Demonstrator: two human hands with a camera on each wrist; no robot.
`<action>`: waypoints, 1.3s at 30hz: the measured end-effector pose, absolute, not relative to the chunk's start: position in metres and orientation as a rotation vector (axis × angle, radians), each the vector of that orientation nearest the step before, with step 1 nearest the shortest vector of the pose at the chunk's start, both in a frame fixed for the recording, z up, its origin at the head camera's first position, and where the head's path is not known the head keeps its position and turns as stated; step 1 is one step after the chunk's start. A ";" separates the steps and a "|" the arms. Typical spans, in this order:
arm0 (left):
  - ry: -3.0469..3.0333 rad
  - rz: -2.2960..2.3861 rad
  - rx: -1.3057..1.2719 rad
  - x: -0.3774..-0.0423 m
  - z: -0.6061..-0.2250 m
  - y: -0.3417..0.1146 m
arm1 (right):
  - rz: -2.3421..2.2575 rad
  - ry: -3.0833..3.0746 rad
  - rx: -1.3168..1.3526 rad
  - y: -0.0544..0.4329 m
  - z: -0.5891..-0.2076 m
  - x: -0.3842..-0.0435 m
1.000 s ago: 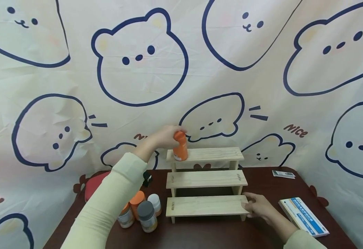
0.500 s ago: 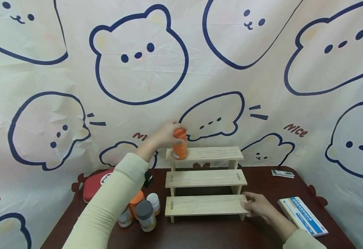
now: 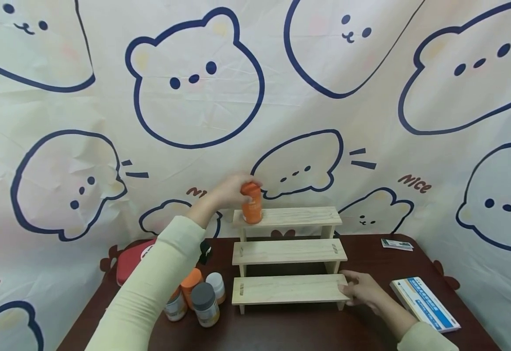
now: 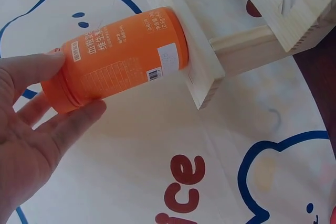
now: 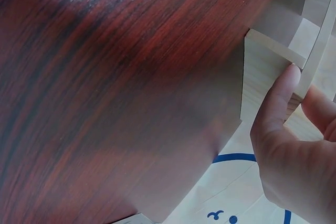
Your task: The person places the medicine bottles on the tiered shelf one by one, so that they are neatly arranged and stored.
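Observation:
In the head view, an orange bottle stands upright at the left end of the top step of a pale three-step wooden riser. My left hand holds this bottle near its cap. The left wrist view shows thumb and fingers on both sides of the cap end, with the bottle's base against the wood. At the riser's lower right, my right hand pinches the end of the bottom step. Up close in the right wrist view, the thumb presses the board's edge, and the other fingers are partly hidden.
Left of the riser stand several bottles: a grey-lidded one, a white-lidded one and orange-lidded ones partly behind the sleeve. A red pouch lies behind them. On the right are a blue-and-white box and a small card.
The left hand's thumb and fingers have shifted slightly on the orange bottle, which stays at the top step's left end. My right hand keeps its place on the bottom step.

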State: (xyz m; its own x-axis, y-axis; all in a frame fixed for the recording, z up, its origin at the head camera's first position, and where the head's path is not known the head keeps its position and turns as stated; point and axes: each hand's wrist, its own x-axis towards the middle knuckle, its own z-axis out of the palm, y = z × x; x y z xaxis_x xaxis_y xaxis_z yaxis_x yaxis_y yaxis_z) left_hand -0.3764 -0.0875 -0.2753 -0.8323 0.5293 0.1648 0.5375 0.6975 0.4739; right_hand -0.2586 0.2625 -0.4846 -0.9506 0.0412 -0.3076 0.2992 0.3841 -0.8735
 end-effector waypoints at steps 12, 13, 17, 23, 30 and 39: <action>-2.772 -0.924 -0.912 -0.350 -0.269 -0.136 | -1.572 2.436 0.269 0.264 -0.487 -0.258; -2.773 -0.924 -0.909 -0.346 -0.270 -0.142 | -1.568 2.438 0.267 0.265 -0.486 -0.259; -2.812 -0.902 -0.877 -0.335 -0.277 -0.165 | -1.562 2.441 0.271 0.267 -0.487 -0.260; -2.908 -0.839 -0.798 -0.318 -0.293 -0.182 | -1.564 2.440 0.269 0.268 -0.489 -0.260; -2.906 -0.680 -0.867 -0.301 -0.315 -0.185 | -1.571 2.429 0.267 0.267 -0.490 -0.259; -2.996 -0.631 -0.897 -0.278 -0.343 -0.182 | -1.553 2.422 0.271 0.264 -0.486 -0.259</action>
